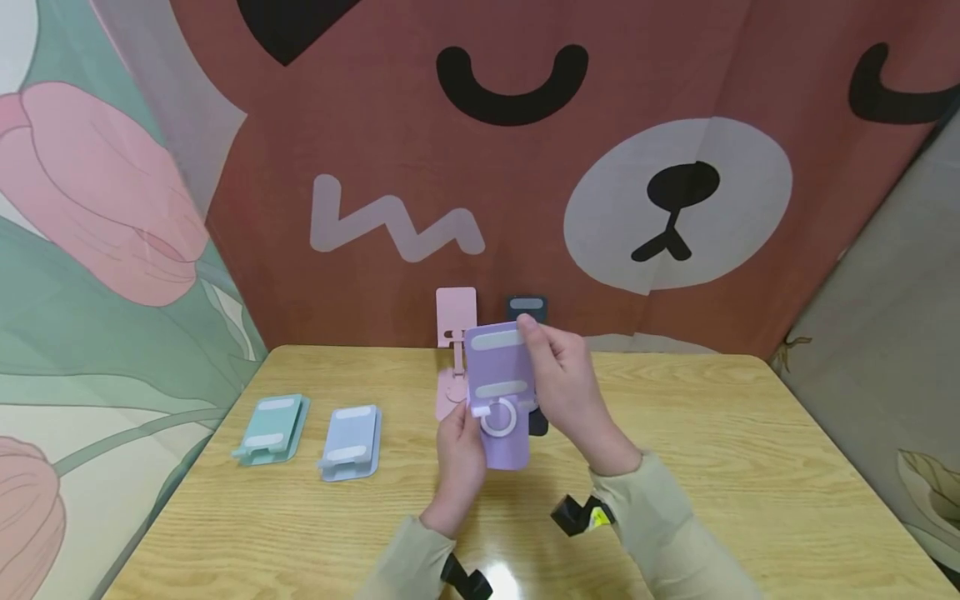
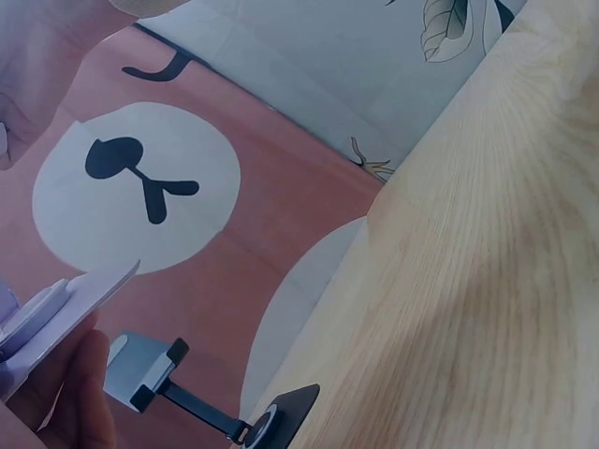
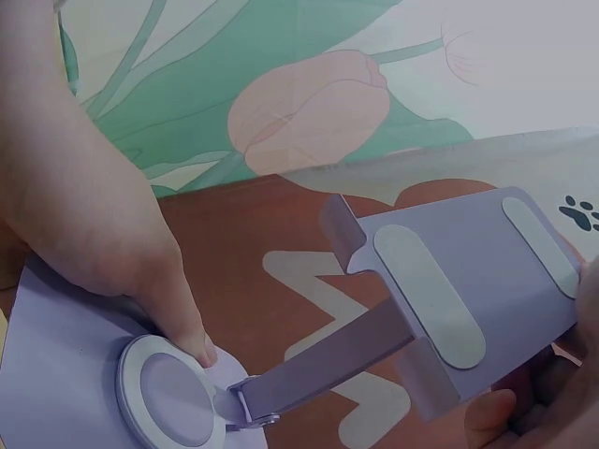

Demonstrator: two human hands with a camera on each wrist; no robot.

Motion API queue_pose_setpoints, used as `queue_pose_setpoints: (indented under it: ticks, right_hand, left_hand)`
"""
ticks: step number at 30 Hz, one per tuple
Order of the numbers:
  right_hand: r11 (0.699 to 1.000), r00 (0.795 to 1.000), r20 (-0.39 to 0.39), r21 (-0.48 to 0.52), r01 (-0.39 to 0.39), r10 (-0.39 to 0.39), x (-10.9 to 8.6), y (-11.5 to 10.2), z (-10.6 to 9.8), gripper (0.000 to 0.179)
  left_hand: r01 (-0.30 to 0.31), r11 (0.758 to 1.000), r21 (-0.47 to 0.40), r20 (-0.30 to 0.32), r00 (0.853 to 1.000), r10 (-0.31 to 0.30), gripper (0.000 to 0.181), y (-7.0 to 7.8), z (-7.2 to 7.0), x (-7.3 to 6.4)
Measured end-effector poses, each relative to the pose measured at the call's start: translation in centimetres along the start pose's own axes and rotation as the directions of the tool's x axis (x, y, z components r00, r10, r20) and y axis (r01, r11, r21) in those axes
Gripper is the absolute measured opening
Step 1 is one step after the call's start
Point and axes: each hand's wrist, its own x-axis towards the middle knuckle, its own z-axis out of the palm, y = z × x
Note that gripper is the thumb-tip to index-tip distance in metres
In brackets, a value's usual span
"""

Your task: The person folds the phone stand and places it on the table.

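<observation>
A lilac folding phone stand (image 1: 501,367) is held up above the table between both hands. My left hand (image 1: 461,454) grips its base plate, the thumb lying beside the white ring (image 3: 173,393) in the right wrist view. My right hand (image 1: 566,383) pinches the upper corner of the phone plate (image 3: 459,281), which carries two pale pads. The hinged arm (image 3: 328,360) stands unfolded between base and plate. Behind it are an upright pink phone stand (image 1: 456,310) and a dark phone stand (image 2: 140,369), partly hidden in the head view.
On the table's left lie a folded green phone stand (image 1: 273,425) and a folded light-blue one (image 1: 352,442). The wooden table (image 1: 697,467) ends at a bear-print cloth (image 1: 375,125) at the back. Printed cloths hang at both sides.
</observation>
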Motion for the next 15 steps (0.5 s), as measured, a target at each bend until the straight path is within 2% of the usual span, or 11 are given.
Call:
queue_pose_setpoints:
  ticks: [6,15]
  right_hand:
    - [1.000,1.000,-0.009,0.006,0.004,-0.004,-0.02,0.12,0.23,0.047]
    - [1.000,0.997,-0.068,0.024,-0.020,0.021,0.10,0.33,0.88,0.047]
  left_hand:
    - [-0.012,1.000,0.014,-0.015,1.000,0.012,0.029,0.01,-0.09,0.00]
    - [-0.071,0.997,0.032,-0.054,0.996,0.072,0.032,-0.20,-0.10,0.51]
